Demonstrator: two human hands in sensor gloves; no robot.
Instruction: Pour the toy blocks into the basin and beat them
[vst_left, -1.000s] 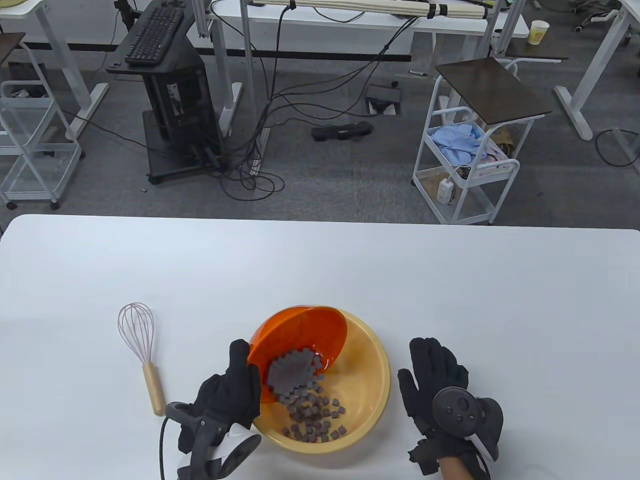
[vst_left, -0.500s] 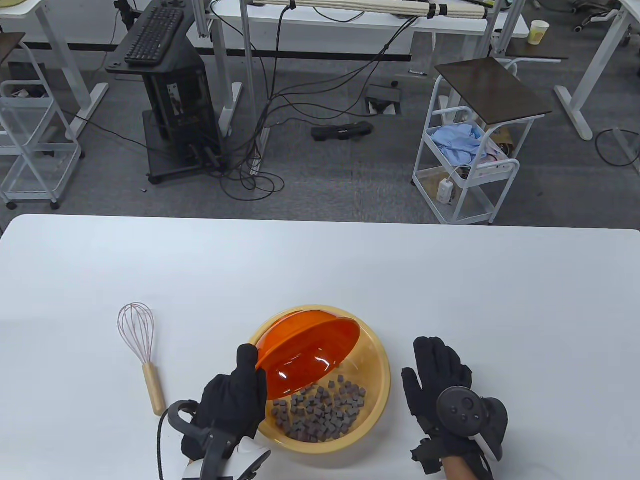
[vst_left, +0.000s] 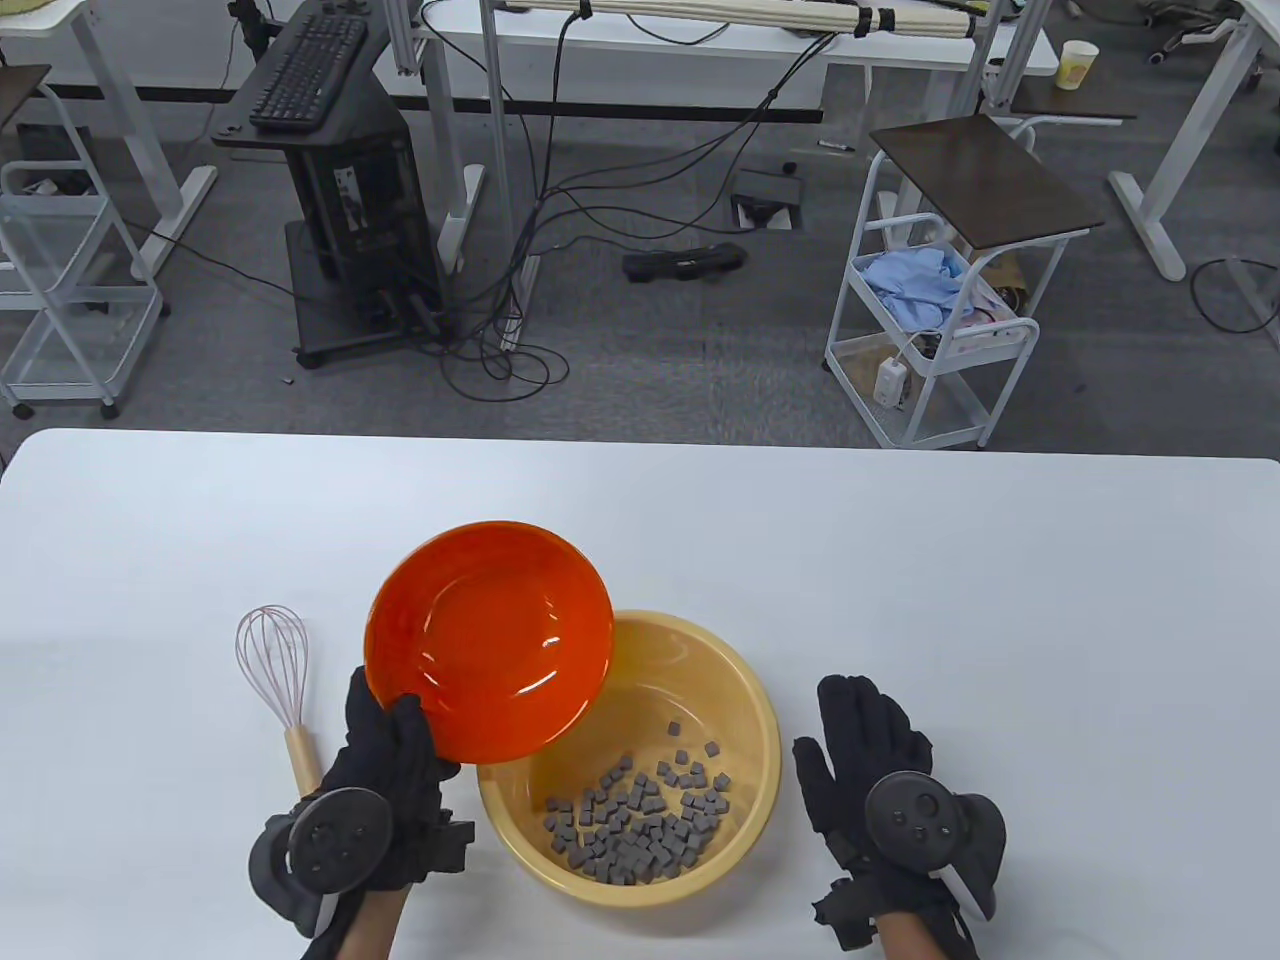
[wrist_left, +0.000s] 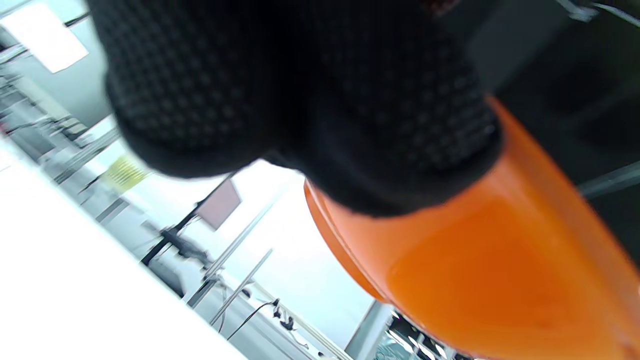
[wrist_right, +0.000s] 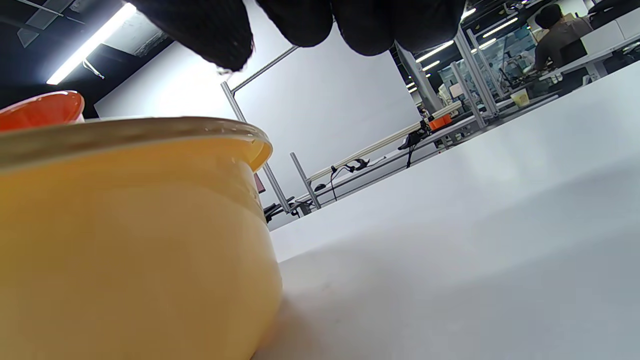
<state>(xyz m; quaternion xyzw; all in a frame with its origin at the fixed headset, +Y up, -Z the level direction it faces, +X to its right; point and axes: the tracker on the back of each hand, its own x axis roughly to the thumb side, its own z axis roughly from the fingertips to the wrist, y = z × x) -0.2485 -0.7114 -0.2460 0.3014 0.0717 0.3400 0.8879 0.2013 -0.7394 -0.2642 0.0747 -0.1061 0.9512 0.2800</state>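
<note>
Several small grey toy blocks (vst_left: 640, 815) lie heaped in the bottom of the yellow basin (vst_left: 745, 690) near the table's front edge. My left hand (vst_left: 395, 745) grips the near rim of an empty orange bowl (vst_left: 490, 635), held level above the basin's left edge; the glove covers the bowl's rim (wrist_left: 500, 260) in the left wrist view. A whisk (vst_left: 285, 695) with a wooden handle lies on the table left of the bowl. My right hand (vst_left: 865, 745) rests flat on the table just right of the basin (wrist_right: 130, 240), fingers straight, holding nothing.
The white table (vst_left: 900, 580) stretches wide behind and to both sides of the basin. Beyond its far edge stand a white trolley (vst_left: 940, 330), a black stand with a keyboard (vst_left: 310, 70) and loose cables on the floor.
The orange bowl, tipped over the basin a second ago, has emptied its blocks into it. My left hand has turned the bowl upright and drawn it back to the left. The right hand stayed put.
</note>
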